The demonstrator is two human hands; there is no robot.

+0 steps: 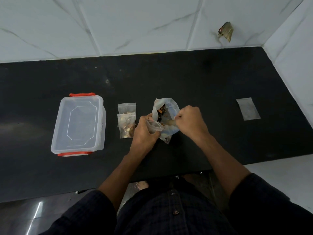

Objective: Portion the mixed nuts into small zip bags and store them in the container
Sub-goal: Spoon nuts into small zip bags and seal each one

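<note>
1. Black surface (186,78) under pale tiled wall; lidded container (78,123) lies far left of the nut bag (166,116)
2. Two filled zip bags (127,122) lie between container and nut bag, long axes pointing away from the person
3. Left hand (144,131) grips an open zip bag (155,127), mouth facing the nut bag; a slack grip could spill nuts
4. Right hand (190,121) pinches something at the nut bag's mouth; a spare bag (248,108) lies far right

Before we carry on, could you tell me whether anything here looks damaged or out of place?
Yes: the white marble-look wall tile has a broken hole at upper right, with debris showing. On the black countertop nothing looks spilled.
</note>
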